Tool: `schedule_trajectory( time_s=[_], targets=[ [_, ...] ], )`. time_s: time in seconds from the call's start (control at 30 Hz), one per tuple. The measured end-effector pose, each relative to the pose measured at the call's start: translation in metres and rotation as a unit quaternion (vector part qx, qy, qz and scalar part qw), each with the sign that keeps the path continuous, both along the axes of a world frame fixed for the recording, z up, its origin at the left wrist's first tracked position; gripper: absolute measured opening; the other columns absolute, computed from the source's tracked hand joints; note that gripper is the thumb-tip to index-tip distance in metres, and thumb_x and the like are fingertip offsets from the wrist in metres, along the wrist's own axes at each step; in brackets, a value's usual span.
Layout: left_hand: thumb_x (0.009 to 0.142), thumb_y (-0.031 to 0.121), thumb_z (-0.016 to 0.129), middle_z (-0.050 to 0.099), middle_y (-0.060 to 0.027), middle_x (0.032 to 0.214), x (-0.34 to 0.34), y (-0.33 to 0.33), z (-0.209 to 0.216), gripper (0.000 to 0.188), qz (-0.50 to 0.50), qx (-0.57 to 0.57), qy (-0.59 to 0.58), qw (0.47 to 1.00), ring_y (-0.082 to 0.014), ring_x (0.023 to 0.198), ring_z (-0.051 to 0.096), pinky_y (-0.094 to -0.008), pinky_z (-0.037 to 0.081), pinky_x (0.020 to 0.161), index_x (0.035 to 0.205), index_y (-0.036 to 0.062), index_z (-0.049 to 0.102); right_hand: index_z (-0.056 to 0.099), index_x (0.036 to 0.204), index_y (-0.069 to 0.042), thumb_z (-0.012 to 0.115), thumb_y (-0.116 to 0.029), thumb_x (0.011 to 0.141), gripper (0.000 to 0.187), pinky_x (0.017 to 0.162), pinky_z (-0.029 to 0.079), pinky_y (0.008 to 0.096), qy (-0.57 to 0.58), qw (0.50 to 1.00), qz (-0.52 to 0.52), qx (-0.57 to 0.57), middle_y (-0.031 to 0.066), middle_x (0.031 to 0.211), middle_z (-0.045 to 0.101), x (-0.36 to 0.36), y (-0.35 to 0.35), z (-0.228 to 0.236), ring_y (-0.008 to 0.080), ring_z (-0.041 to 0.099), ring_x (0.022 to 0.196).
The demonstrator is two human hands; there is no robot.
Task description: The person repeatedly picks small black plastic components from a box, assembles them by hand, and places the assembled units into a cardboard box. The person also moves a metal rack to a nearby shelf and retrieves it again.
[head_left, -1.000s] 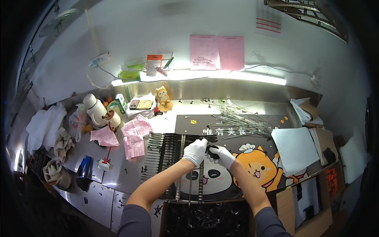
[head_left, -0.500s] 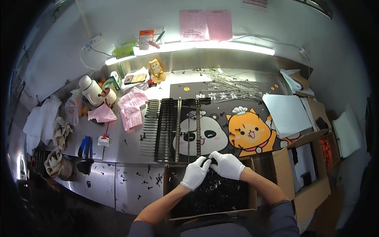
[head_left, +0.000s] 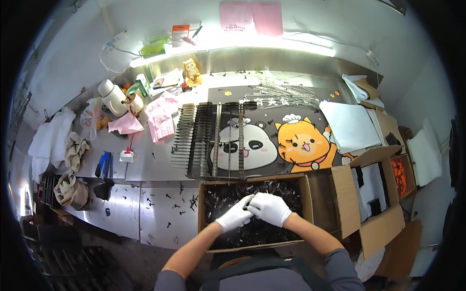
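Gloved hands at a parts box; clock positions are taken about the box, with 12 away from the wearer. The left hand (head_left: 236,215) and right hand (head_left: 272,209) meet over the middle of the box (head_left: 307,196), their fingers bent inward and narrow; whether they enclose anything cannot be told. Dark parts (head_left: 225,194) fill the box, directly before the wearer. At 11 lie comb-like racks (head_left: 201,140); near 12, slim bars (head_left: 216,140); between 12 and 1, thin rods (head_left: 286,92). Loose pieces (head_left: 169,196) scatter at 9. The step in hand appears to be handling small parts; the next move would seem to call for parting the fingers inside the box walls.
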State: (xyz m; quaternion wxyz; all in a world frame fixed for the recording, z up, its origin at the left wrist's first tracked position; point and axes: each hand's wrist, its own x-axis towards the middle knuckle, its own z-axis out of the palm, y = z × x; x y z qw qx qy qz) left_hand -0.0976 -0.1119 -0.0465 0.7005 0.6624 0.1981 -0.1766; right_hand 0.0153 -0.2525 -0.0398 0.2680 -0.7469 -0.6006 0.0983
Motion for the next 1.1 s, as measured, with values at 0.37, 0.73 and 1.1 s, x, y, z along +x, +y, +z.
schedule_trajectory(
  time_s=[0.37,0.73,1.1],
  targets=[
    [0.090,0.009,0.059,0.062,-0.0076,0.095,0.047,0.080,0.037,0.012,-0.042,0.177,-0.209,0.961,-0.0184,0.087,0.062,-0.0324,0.051,0.083,0.099,0.0034,0.064,0.067,0.096,-0.008,0.060,-0.034,0.089,0.028,0.080,0.052,0.0390,0.110,0.987,0.057,-0.105,0.0120,0.096,0.068,0.090,0.003,0.030,0.0295,0.065,0.086],
    [0.089,0.031,0.061,0.067,-0.0189,0.100,0.289,0.235,0.050,0.036,-0.255,0.442,-0.179,0.841,-0.0338,0.096,0.064,-0.0385,0.049,0.087,0.110,0.0021,0.063,0.059,0.125,-0.006,0.055,-0.042,0.093,0.048,0.092,0.047,0.0383,0.101,0.974,0.002,-0.202,0.0159,0.114,0.066,0.290,0.192,0.063,0.0295,0.062,0.105],
    [0.086,0.027,0.054,0.067,-0.0286,0.092,0.301,0.178,-0.022,0.033,0.020,0.476,-0.079,0.876,-0.0443,0.091,0.065,-0.0448,0.051,0.086,0.096,-0.0011,0.066,0.059,0.102,-0.006,0.053,-0.016,0.089,0.018,0.068,0.055,0.0441,-0.143,0.966,-0.213,-0.037,0.0177,0.085,0.069,0.246,0.182,-0.016,0.0363,0.068,0.076]
  ],
)
